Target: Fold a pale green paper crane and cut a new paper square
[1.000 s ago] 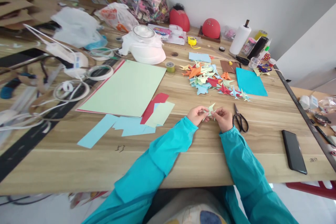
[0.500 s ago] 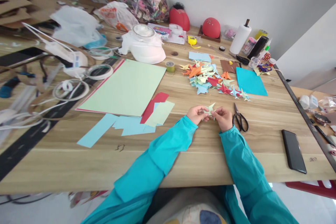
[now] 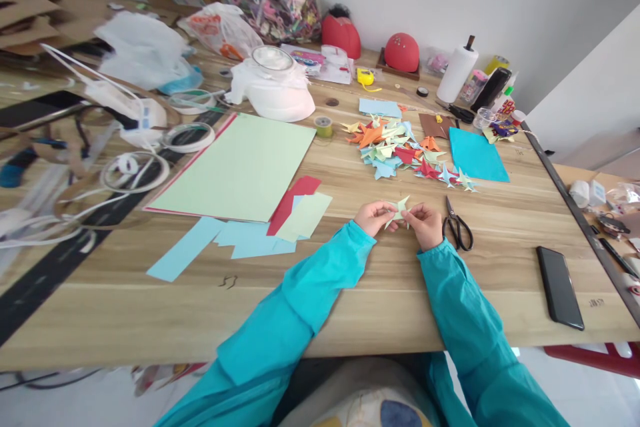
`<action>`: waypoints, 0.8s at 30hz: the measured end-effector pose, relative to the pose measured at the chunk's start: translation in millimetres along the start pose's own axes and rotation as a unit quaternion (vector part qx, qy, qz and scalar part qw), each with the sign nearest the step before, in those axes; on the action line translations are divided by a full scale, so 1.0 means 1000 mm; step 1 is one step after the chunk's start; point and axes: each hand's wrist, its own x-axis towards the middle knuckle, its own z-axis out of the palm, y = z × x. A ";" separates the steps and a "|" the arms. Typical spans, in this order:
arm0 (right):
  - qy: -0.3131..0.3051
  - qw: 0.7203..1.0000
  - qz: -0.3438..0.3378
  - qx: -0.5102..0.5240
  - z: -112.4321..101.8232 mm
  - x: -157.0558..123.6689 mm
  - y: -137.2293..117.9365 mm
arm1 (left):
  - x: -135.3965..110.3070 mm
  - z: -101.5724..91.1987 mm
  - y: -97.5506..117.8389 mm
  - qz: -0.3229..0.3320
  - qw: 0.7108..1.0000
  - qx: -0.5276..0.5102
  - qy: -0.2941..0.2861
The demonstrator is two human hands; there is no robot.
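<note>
Between my fingers is a small pale green folded paper crane point(image 3: 401, 207) with pointed tips sticking out. My left hand point(image 3: 374, 217) pinches its left side, and my right hand point(image 3: 425, 224) pinches its right side. Both hands are low over the wooden table, close together. Black-handled scissors point(image 3: 458, 225) lie just right of my right hand, blades pointing away from me. Beyond my hands is a heap of folded paper cranes point(image 3: 393, 147) in orange, red, yellow, blue and green. Left of my left hand lie cut paper strips in green point(image 3: 306, 216), red and blue.
Large pale green sheets point(image 3: 240, 163) lie to the left, with coiled white cables point(image 3: 135, 170) beyond. A bright blue square point(image 3: 479, 155) is at back right. A black phone point(image 3: 560, 288) lies near the right front edge. A thread spool point(image 3: 323, 125) stands mid-table.
</note>
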 end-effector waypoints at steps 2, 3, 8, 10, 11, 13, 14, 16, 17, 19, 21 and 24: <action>-0.001 1.000 0.000 0.004 0.000 0.000 0.000 | 0.000 0.000 -0.001 0.004 1.000 0.006 0.007; -0.002 1.000 0.001 0.006 0.000 0.000 -0.001 | 0.000 0.001 -0.001 0.007 1.000 0.010 0.010; -0.001 1.000 -0.001 0.007 0.000 -0.001 -0.001 | 0.000 0.002 -0.004 0.029 0.999 0.027 0.023; 0.002 1.000 -0.003 0.003 0.001 -0.001 -0.001 | 0.001 0.002 -0.004 0.035 0.999 0.029 0.025; 0.003 1.000 -0.003 0.002 0.001 -0.001 -0.001 | 0.001 0.002 -0.005 0.038 0.999 0.029 0.026; 0.005 1.000 -0.003 0.000 0.001 -0.001 -0.001 | 0.001 0.002 -0.005 0.039 0.998 0.029 0.026; 0.006 1.000 -0.004 0.000 0.001 -0.001 -0.001 | 0.001 0.002 -0.006 0.038 0.999 0.029 0.025; 0.006 1.000 -0.006 0.003 0.001 -0.001 -0.001 | 0.001 0.002 -0.006 0.036 0.999 0.032 0.024; 0.006 1.000 -0.007 0.005 0.001 -0.001 -0.001 | 0.001 0.003 -0.005 0.035 0.999 0.035 0.022; 0.006 1.000 -0.008 0.008 0.001 -0.001 -0.001 | 0.000 0.003 -0.004 0.034 0.998 0.039 0.019; 0.005 1.000 -0.006 0.008 0.000 -0.001 0.000 | -0.001 0.003 -0.003 0.034 0.998 0.041 0.017; 0.002 1.000 -0.002 0.007 0.000 -0.001 0.000 | -0.001 0.003 -0.002 0.035 0.998 0.039 0.022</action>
